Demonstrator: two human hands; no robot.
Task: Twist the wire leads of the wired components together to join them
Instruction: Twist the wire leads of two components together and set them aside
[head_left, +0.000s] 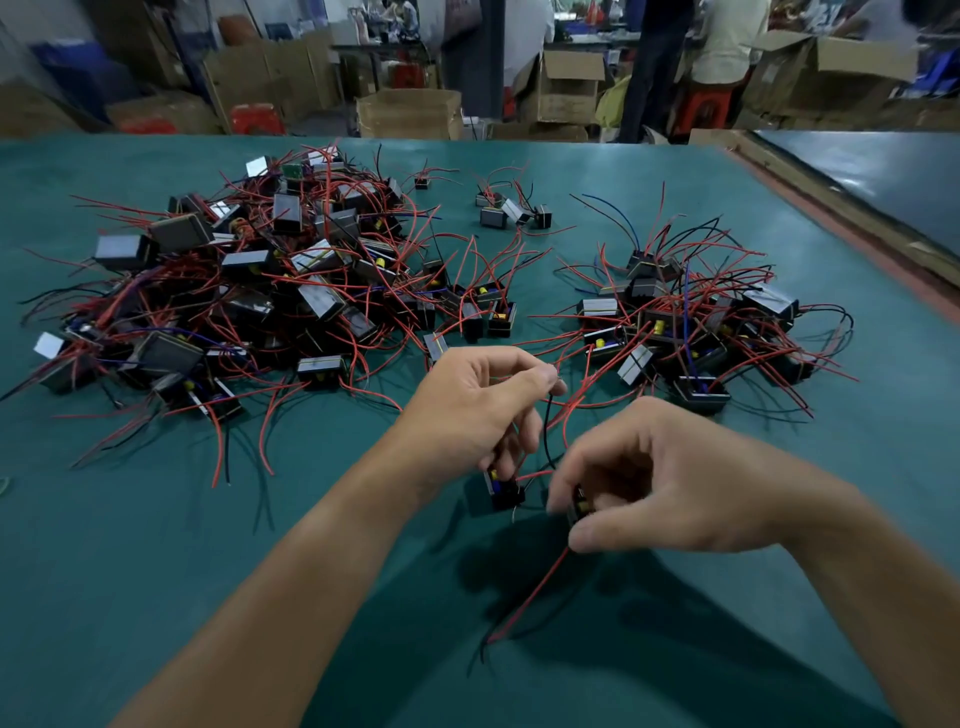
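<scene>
On the green table (156, 545), near the big pile (234, 291), the left hand (478, 405) is gripping one black component (503, 493) and pinching a black lead (545, 426), the right hand (675, 488) clutching a second component (581, 505). They're seemingly pairing up; the bare ends are needing crossing next.

One head-worn wide-angle view faces forward and down over the teal-green flat surface (156, 519), close above the left hand (478, 410) and right hand (665, 478).

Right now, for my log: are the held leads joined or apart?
Cannot tell: left hand pinches a black lead, right hand grips a component, hiding any joint.
</scene>
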